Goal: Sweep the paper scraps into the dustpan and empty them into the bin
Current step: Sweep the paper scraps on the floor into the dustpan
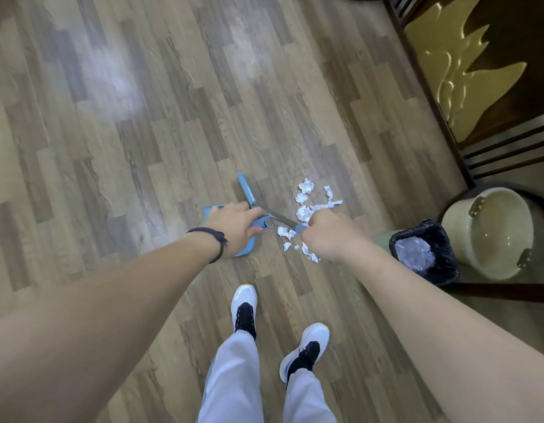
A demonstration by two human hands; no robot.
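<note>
Dustpan (214, 212) mostly hidden under left hand (237, 222), broom handle's end inside right hand (327, 235)

Blue dustpan (244, 250), white paper scraps (305, 187)

The floor (142, 117) is wood-grain plank with a soft sheen. Crumpled white paper scraps (305, 212) look matt. The dustpan (244, 250) is smooth blue plastic; the bin (423, 251) wears glossy black plastic lining.

Bare arms, dark wristband (217, 239), white trousers (234, 380), black-and-white trainers (244, 309)
</note>
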